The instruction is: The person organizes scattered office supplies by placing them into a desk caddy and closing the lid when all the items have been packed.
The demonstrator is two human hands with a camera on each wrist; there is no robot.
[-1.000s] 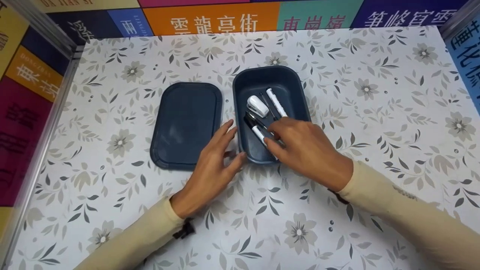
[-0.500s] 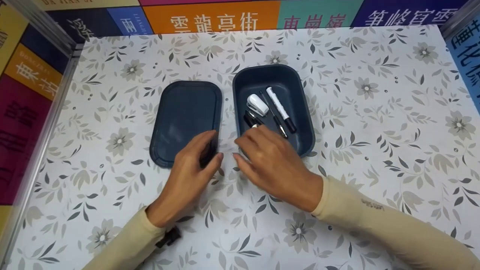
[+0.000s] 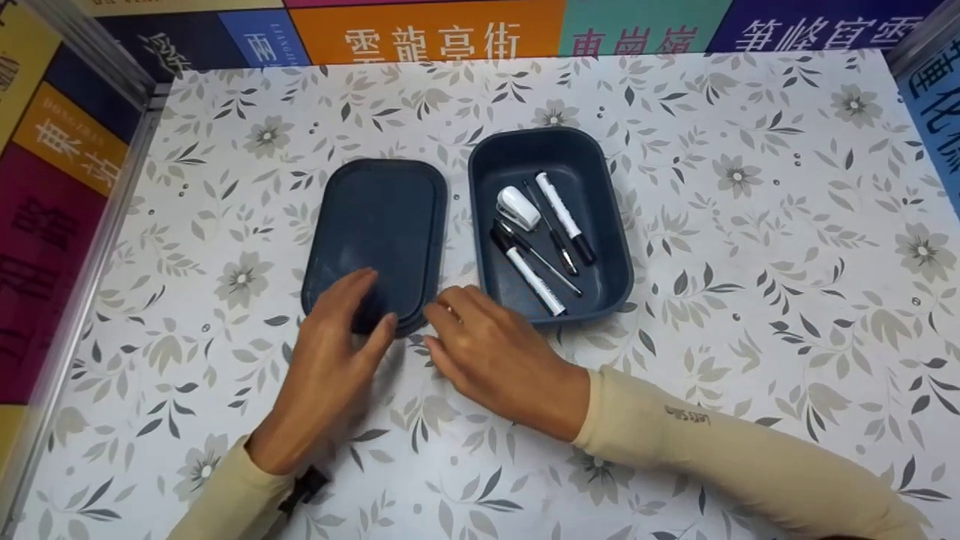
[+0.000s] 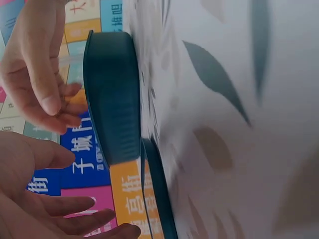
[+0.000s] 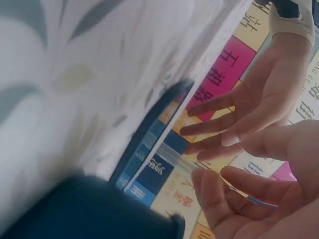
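Observation:
My left hand (image 3: 322,367) hovers by the near left corner of a dark blue lid (image 3: 382,225), fingers loosely spread and holding nothing. My right hand (image 3: 495,349), relaxed with bent fingers and nothing in its grasp, is above the tablecloth between the lid and a dark blue box (image 3: 624,289). Inside the box lie a small white stapler (image 3: 517,208), a white marker (image 3: 561,210) on the right, another white marker (image 3: 535,283) on the left, and two slim dark pens, one pen (image 3: 555,238) beside the right marker and one pen (image 3: 541,259) beside the left. In the left wrist view both hands are apart from the box (image 4: 112,94).
A white tablecloth (image 3: 720,247) with grey leaves and flowers covers the table. Panels with coloured blocks and large characters, such as the orange panel (image 3: 431,34), stand along the back and sides.
My right hand has come out of the box and moved left and nearer, uncovering the pens and markers. My left hand has moved left and nearer, from beside the box to the lid's near end.

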